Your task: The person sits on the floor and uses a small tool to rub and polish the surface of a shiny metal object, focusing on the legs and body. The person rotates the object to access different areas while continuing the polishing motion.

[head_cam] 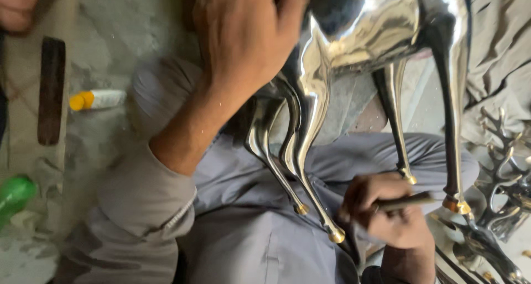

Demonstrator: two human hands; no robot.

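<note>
A polished silver metal deer figure (359, 35) with thin legs and brass-coloured hooves (336, 236) stands over my lap. My left hand (243, 35) lies flat on the figure's rear body at the top, gripping it. Lower right, my right hand (387, 212) is closed around a thin dark rod-like tool (406, 202), which points toward the hoof of the far leg (458, 206). My grey trousers (260, 228) are beneath the legs.
A small white bottle with a yellow cap (97, 100) lies on the rough floor at left, beside a dark flat strip (51, 90). A green bottle (14, 195) is at the left edge. Shiny metal antler pieces (498, 179) lie at right, with grey cloth (498, 40) above.
</note>
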